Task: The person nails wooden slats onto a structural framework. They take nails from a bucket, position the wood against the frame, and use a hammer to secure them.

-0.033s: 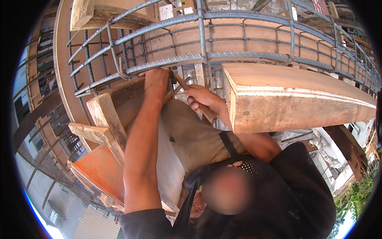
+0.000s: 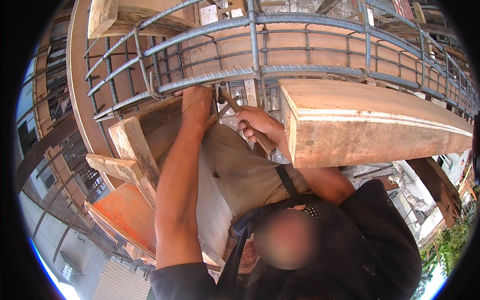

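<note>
My right hand is closed round the wooden handle of a hammer, which slants up and left. The dark hammer head is just right of my left hand, apart from it. That hand's fingers are curled down at the end of a short, worn wooden board, close under a steel reinforcing bar. Whatever those fingers pinch, if anything, is hidden behind the back of the hand.
A cage of steel bars spans the view ahead, before a plywood panel. A plywood box form juts in close to my right forearm. Wooden battens and an orange-stained board lie left of my left arm.
The hammer and my right hand have shifted slightly right, so the hammer head is farther from my left hand. My left hand has stayed in place.
</note>
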Demonstrator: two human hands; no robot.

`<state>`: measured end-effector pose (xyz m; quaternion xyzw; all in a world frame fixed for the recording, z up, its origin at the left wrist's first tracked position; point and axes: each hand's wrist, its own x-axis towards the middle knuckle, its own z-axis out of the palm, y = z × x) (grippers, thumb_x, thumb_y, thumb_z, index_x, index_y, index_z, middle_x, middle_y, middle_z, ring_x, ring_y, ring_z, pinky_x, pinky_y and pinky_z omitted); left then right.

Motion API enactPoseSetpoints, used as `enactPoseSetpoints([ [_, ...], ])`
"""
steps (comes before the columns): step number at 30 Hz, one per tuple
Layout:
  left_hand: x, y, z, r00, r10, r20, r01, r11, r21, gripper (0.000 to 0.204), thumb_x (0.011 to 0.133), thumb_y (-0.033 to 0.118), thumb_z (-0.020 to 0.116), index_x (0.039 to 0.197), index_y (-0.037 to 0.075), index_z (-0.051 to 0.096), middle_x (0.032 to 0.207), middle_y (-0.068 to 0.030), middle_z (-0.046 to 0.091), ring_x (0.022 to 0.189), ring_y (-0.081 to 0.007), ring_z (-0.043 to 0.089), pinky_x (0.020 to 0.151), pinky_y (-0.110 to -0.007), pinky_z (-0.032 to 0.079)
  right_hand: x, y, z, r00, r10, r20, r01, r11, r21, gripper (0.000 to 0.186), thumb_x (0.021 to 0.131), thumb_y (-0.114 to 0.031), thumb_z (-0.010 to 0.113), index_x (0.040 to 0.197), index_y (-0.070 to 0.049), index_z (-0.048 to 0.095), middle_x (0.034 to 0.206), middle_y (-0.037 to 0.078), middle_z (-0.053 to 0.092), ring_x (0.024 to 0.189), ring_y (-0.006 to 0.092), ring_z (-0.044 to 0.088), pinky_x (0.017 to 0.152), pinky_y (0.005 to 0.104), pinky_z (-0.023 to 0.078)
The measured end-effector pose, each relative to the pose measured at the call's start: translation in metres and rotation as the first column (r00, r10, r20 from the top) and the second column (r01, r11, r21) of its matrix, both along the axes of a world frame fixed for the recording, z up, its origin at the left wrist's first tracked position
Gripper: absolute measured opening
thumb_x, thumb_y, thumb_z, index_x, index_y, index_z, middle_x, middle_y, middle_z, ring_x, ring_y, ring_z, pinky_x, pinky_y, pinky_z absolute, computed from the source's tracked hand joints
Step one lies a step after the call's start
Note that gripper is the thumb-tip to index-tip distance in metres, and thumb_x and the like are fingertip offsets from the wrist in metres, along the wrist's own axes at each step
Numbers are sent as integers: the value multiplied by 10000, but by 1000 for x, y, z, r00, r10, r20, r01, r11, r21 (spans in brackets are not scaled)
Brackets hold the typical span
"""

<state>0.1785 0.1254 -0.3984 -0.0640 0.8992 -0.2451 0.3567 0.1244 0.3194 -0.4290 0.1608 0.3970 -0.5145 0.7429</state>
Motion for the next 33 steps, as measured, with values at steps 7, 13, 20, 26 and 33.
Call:
enactPoseSetpoints([
  [7, -10, 8, 15, 999, -38, 5, 38, 999, 2, 449, 591, 378, 901, 924, 102, 780, 916, -69, 774, 901, -245, 752, 782, -520, 599, -2, -5, 16, 998, 50, -47, -50, 999, 4, 137, 979, -188, 570, 1041, -117, 470, 776, 5, 499, 501, 90, 443, 394, 266, 366],
  [13, -7, 3, 8, 998, -50, 26, 49, 998, 27, 205, 882, 190, 631, 988, 113, 789, 960, -87, 777, 865, -283, 753, 705, -585, 602, 9, 9, 7, 980, -177, -95, 195, 949, 247, 103, 987, -187, 547, 1019, -117, 478, 757, -12, 481, 514, 87, 440, 418, 257, 395],
  [20, -4, 1, 6, 994, -78, 73, 79, 997, -13, 213, 875, 174, 637, 1012, 104, 786, 962, -85, 778, 857, -280, 755, 677, -562, 610, 3, 9, -9, 994, -87, 58, 83, 994, 70, 129, 986, -196, 538, 1043, -116, 454, 758, 9, 485, 523, 96, 458, 423, 276, 409],
  [26, -8, 3, 6, 999, -22, 49, 21, 1000, 21, 217, 848, 151, 665, 1020, 105, 789, 982, -92, 778, 880, -291, 754, 704, -574, 609, 11, -9, 8, 995, 84, -57, -83, 996, 23, 155, 980, -182, 540, 1089, -102, 464, 756, 10, 479, 529, 94, 466, 412, 273, 401],
  [33, -1, 7, 2, 998, -63, -20, 63, 997, 47, 163, 831, 156, 683, 925, 79, 792, 907, -148, 774, 827, -286, 763, 730, -524, 611, 27, -7, -12, 991, 61, -120, -53, 996, 74, 176, 974, -198, 551, 1097, -110, 461, 749, 15, 492, 521, 94, 487, 393, 277, 391],
])
